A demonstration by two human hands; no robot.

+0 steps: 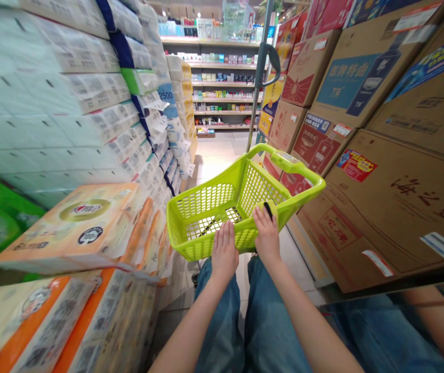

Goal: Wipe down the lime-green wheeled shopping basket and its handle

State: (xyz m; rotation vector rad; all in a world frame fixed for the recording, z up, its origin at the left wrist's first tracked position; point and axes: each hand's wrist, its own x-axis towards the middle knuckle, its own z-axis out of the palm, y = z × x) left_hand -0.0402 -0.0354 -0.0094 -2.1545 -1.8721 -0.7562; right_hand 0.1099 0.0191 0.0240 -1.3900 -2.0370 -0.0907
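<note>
A lime-green plastic shopping basket (202, 202) with latticed walls and a raised handle stands tilted in front of my knees. Flat against its near wall lies my left hand (225, 246), fingers stretched up to the rim. My right hand (266, 233) is further right on the same wall, with its fingers bent over a small yellow-green pad or cloth (273, 208) that has a black patch. The pad's exact kind is unclear. Through the lattice floor of the basket, dark lines show.
Stacked tissue packs (70, 217) rise close on the left. Cardboard cartons (392, 202) form a wall on the right. A grey pole (258, 77) with a hooked loop stands beyond the basket. Stocked shelves (225, 67) cross the aisle's far end.
</note>
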